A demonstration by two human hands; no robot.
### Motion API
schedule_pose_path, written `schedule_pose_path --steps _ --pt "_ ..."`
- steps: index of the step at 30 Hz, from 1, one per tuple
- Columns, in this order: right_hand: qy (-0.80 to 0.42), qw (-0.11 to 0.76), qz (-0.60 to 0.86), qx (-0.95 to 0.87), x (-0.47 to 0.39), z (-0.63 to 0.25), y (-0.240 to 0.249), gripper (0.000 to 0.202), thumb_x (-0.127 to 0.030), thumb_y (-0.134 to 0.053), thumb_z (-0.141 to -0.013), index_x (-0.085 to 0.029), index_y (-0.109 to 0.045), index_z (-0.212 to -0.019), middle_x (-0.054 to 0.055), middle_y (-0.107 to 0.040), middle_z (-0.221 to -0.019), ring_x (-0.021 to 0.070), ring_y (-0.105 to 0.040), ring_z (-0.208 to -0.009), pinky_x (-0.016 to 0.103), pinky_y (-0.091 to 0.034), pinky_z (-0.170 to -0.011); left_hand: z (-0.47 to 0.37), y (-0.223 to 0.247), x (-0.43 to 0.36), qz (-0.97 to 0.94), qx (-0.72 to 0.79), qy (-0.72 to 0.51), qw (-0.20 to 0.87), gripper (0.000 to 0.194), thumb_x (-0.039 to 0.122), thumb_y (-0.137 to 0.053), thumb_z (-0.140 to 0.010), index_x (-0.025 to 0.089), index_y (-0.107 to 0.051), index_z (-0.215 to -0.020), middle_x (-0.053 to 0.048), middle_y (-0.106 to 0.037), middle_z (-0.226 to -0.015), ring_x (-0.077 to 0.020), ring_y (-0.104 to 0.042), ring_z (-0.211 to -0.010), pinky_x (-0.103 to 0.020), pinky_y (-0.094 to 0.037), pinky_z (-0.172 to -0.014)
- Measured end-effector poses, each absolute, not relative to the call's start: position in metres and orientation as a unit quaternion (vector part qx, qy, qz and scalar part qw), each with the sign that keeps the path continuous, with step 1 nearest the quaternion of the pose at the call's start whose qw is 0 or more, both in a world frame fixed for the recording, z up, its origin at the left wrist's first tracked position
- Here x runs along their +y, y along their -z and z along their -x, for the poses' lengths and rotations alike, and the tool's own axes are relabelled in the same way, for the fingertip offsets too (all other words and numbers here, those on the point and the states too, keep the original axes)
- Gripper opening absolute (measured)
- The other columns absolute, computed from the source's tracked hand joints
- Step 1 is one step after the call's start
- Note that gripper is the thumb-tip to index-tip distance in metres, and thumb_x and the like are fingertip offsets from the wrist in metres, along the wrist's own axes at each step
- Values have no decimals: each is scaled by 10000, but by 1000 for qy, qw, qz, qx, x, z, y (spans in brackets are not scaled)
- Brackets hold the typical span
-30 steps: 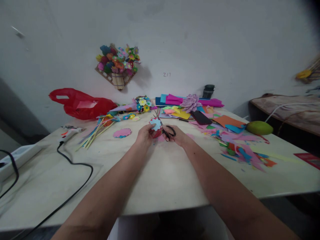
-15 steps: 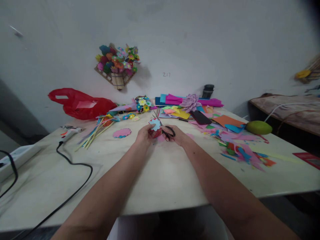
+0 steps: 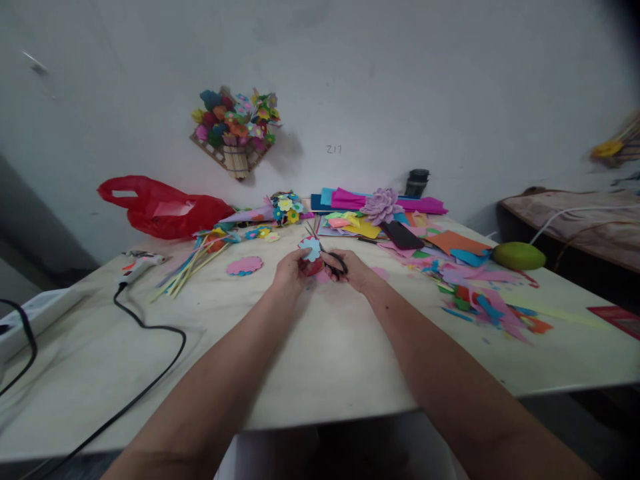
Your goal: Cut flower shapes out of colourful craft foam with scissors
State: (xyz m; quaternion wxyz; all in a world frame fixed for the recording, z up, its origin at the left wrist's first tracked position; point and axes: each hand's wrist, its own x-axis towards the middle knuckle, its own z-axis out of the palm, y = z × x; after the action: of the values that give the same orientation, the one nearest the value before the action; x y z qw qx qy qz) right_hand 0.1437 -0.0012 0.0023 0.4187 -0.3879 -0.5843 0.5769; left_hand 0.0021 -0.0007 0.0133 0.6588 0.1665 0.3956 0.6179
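My left hand (image 3: 291,268) pinches a light blue scalloped paper flower (image 3: 310,249) with red paper at its edge and beneath it. In my right hand (image 3: 351,268) is a pair of scissors (image 3: 338,263) with black handles. Their blades point up and away, slightly parted, close along the right side of the flower. A pink scalloped paper piece (image 3: 245,265) with blue under its edge lies on the table to the left of my left hand. Some pink paper shows on the table just below the hands.
On the left lie a glue gun (image 3: 143,267) with a black cord, a power strip (image 3: 35,320), thin paper strips (image 3: 187,267) and a red plastic bag (image 3: 165,210). Paper scraps (image 3: 493,310), a dark phone (image 3: 401,235) and a green oval object (image 3: 519,256) are on the right.
The scissors' handles have drawn slightly closer together, and the blades have shifted a little against the flower. Both hands stay in nearly the same place.
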Motion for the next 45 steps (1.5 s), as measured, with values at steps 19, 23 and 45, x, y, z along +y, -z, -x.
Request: schedule_pose_path --steps 19,23,45 --pt "-521 484 435 -552 9 -138 0 258 -334 -788 -687 -160 -601 -723 -31 -517 -484 70 -441 -396 197 -351 -381 10 -7 9 -174 379 -640 645 213 -20 -602 -743 136 -591 -887 -9 -631 -609 -100 -614 -461 -151 -519 -450" --pt "-509 504 450 -533 13 -145 -1 239 -282 -773 -699 -155 -617 -829 -12 -576 -545 74 -471 -407 181 -263 -345 18 -4 12 -225 388 -616 648 217 -34 -615 -718 99 -620 -889 -47 -669 -630 -129 -638 -485 -177 -538 -459" --pt "-529 487 414 -558 10 -149 -10 325 -73 -673 -595 -150 -628 -908 -65 -569 -549 79 -498 -473 197 -371 -486 19 -2 1 -440 413 -447 661 175 -30 -679 -604 80 -708 -737 -85 -698 -625 -182 -652 -542 -283 -560 -566"
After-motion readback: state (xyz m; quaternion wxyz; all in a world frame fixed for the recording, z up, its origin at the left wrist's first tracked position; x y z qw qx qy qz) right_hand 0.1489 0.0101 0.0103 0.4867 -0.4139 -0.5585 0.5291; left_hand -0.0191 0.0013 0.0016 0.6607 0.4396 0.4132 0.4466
